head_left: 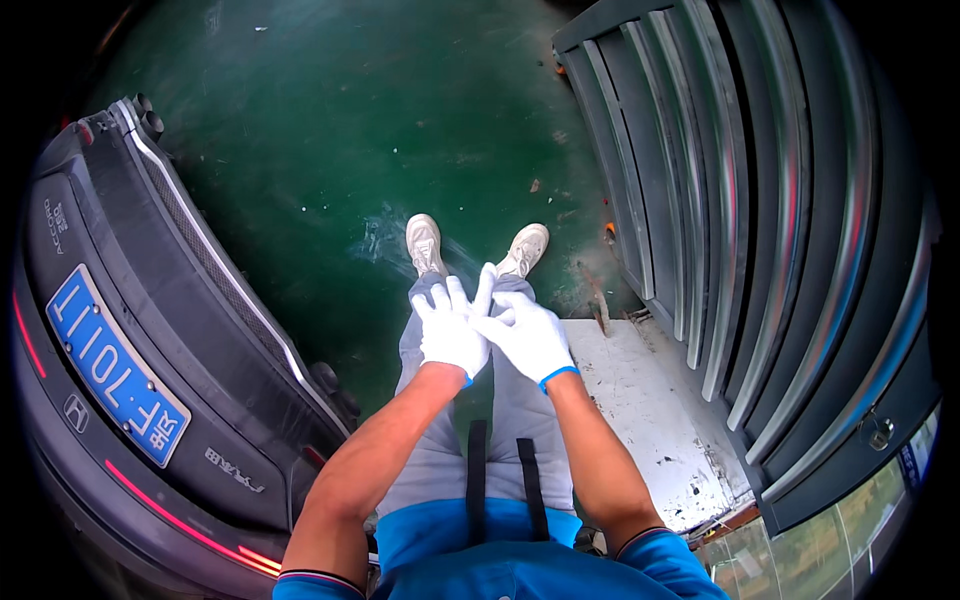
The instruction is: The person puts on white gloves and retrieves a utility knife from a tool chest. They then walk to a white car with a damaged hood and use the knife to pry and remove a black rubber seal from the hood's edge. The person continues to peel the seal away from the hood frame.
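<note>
White gloves [537, 338] look fully on, mid-frame — only their fit seems unfinished; the left hand [452, 332] has fingers apart, the right hand [522, 328] touches it — whether pinching, I cannot tell

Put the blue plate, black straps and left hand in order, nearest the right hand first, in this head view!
1. Left hand: overlapping the right hand.
2. Black straps: below, at the waist.
3. Blue plate: far left, on the car.
</note>
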`<state>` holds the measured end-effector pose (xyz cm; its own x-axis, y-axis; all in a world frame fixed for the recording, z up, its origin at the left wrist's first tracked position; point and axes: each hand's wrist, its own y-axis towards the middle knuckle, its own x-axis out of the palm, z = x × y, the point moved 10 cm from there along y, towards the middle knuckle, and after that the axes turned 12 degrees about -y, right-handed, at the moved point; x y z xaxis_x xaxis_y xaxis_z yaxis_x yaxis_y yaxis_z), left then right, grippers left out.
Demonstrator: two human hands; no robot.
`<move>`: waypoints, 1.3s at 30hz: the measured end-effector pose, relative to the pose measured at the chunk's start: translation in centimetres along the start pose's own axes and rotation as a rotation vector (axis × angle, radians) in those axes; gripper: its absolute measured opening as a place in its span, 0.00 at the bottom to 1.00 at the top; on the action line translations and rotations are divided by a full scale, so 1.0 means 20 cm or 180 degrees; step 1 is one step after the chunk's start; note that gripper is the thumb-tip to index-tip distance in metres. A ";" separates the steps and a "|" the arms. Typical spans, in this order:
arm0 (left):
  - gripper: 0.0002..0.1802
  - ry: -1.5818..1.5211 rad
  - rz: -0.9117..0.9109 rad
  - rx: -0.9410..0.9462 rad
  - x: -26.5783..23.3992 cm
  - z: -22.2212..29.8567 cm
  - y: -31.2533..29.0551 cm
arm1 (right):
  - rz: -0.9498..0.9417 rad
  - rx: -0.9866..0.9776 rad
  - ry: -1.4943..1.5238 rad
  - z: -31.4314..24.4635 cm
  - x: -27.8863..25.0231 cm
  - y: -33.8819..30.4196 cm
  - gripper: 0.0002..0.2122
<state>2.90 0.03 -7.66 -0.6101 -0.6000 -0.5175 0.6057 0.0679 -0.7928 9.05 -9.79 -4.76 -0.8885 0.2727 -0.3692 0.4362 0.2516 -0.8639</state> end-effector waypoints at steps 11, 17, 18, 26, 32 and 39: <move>0.36 0.0637 -0.0583 -0.0327 0.23 -0.09 0.09 | -0.0007 -0.1345 0.0181 -0.14 0.08 -0.16 0.14; 0.33 0.1335 -0.1035 -0.0138 0.58 -0.22 0.09 | 0.0292 -0.1679 -0.0856 -0.15 0.23 -0.13 0.07; 0.32 0.1474 -0.1094 -0.0103 0.61 -0.23 0.09 | 0.0332 -0.1667 -0.0999 -0.15 0.25 -0.13 0.07; 0.20 0.1635 -0.0841 0.0965 0.53 -0.09 0.02 | -0.1287 -0.1346 0.1364 -0.08 0.53 -0.12 0.04; 0.24 -0.0462 -0.0661 0.0290 0.47 -0.29 0.12 | -0.1415 0.0045 0.4381 0.23 0.36 0.24 0.16; 0.21 -0.1378 0.0362 0.0625 0.02 -0.29 0.21 | 0.1860 0.0293 0.7253 1.53 -0.24 1.03 0.15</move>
<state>2.23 4.66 -12.96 -0.2912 -0.8768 -0.3828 0.7665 0.0256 -0.6418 17.96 -34.38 -31.18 0.8250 0.4904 0.2811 0.4257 -0.2120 -0.8797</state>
